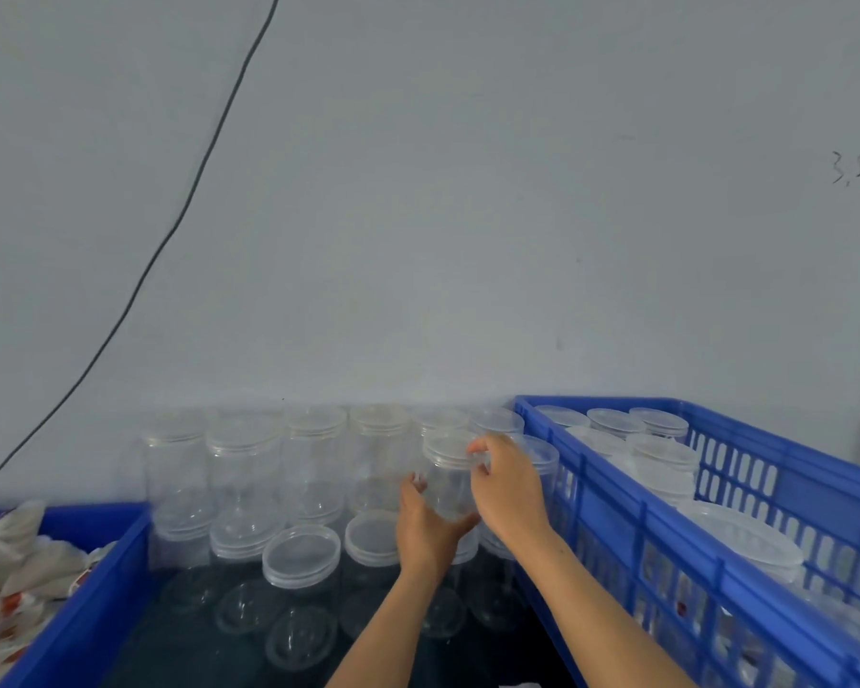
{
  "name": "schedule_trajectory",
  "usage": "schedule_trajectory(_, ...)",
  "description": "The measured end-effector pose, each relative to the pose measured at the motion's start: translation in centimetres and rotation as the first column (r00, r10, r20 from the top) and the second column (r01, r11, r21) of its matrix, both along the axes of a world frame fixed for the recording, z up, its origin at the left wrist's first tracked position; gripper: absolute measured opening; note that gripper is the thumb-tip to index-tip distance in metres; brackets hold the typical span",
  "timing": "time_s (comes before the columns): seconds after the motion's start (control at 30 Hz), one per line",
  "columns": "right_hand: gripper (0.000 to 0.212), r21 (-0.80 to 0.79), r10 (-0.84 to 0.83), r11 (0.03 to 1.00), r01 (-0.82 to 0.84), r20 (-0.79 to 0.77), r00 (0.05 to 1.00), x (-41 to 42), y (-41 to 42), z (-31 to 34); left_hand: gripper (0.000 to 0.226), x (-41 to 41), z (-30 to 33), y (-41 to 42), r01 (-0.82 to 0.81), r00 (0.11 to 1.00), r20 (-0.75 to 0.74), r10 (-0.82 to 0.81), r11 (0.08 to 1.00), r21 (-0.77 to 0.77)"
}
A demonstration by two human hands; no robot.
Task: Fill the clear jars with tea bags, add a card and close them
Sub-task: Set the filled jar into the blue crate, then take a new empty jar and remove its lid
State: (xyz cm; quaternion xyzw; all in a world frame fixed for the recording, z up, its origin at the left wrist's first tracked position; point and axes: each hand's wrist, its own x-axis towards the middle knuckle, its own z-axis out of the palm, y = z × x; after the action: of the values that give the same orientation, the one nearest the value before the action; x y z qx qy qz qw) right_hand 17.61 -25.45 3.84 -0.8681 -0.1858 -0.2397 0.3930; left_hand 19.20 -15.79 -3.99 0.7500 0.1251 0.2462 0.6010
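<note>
1. my left hand (425,526) cups the lower body of a clear jar (450,481), fingers and thumb curled round its wall, so the jar stays steady and upright while the top gets worked.
2. my right hand (505,481) reaches in from the side, its fingertips (480,446) pinching the rim of the jar's lid (448,446). i judge i am either loosening or seating the lid; i cannot tell which.
3. this jar looks empty through its wall, so i reckon the filling is not yet done for it.
4. it sits raised among the stacked empty jars (249,469) against the wall (467,240); they stand two high and lidded, likely to save room and keep dust out.
5. the tea bags (26,563) lie heaped in the blue bin (95,578) on my left, close enough to grab by the handful.
6. the blue slatted crate (666,518) on my right holds more lidded jars; their contents are too blurred to read, but it seems the place for finished ones.
7. i see no card anywhere in view.
</note>
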Motion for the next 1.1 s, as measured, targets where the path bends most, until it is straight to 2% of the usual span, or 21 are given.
schedule_trajectory(0.1,0.031,-0.014,0.053,0.999,-0.053,0.041,0.998,-1.1,-0.1,1.0,0.099,-1.1,0.9,-0.3,-0.056,0.997,0.054,0.056,0.998,0.001)
schedule_trajectory(0.17,0.033,-0.004,0.095,0.995,-0.095,0.129,0.987,-2.3,-0.1,2.1,0.095,-2.2,2.2,-0.3,-0.050,0.992,0.115,0.047,0.999,0.019)
schedule_trajectory(0.23,0.028,0.023,0.076,0.996,-0.084,0.233,0.969,-3.8,-0.1,3.4,0.092,-4.1,3.9,0.0,-0.061,0.983,0.176,0.047,0.995,0.076)
schedule_trajectory(0.3,0.020,0.075,0.031,0.996,-0.053,0.269,0.963,-5.4,0.1,4.3,0.091,-6.6,5.3,0.5,-0.092,0.971,0.231,0.059,0.987,0.134)
schedule_trajectory(0.37,0.022,0.107,0.045,0.992,-0.070,0.216,0.975,-7.1,0.4,4.6,0.092,-9.4,5.7,1.1,-0.110,0.960,0.272,0.060,0.978,0.175)
schedule_trajectory(0.43,0.036,0.110,0.131,0.984,-0.143,0.103,0.986,-8.9,0.7,4.5,0.093,-12.4,5.3,1.7,-0.114,0.955,0.292,0.048,0.971,0.211)
schedule_trajectory(0.57,0.067,-0.019,0.195,0.980,-0.200,-0.147,0.970,-12.2,1.8,3.4,0.092,-17.9,2.4,2.7,-0.163,0.960,0.272,0.067,0.924,0.346)
schedule_trajectory(0.63,0.072,-0.096,0.183,0.974,-0.205,-0.198,0.963,-14.0,2.7,2.2,0.089,-20.5,0.7,3.1,-0.161,0.969,0.235,0.071,0.906,0.391)
schedule_trajectory(0.73,0.064,-0.159,0.201,0.960,-0.232,-0.188,0.961,-16.5,4.0,-0.4,0.085,-23.7,-1.6,4.0,-0.117,0.990,0.124,0.072,0.904,0.411)
schedule_trajectory(0.9,0.048,-0.052,0.317,0.937,-0.346,-0.295,0.902,-18.8,4.9,-4.8,0.085,-27.6,-4.7,5.6,-0.075,0.988,-0.095,0.119,0.926,0.370)
schedule_trajectory(1.0,0.037,-0.015,0.346,0.928,-0.373,-0.344,0.873,-19.2,5.2,-7.2,0.081,-29.1,-5.9,6.5,-0.009,0.983,-0.169,0.076,0.932,0.362)
schedule_trajectory(1.1,0.020,0.094,0.431,0.898,-0.430,-0.387,0.815,-18.9,5.1,-8.7,0.082,-30.0,-6.2,7.3,0.081,0.969,-0.247,0.014,0.925,0.371)
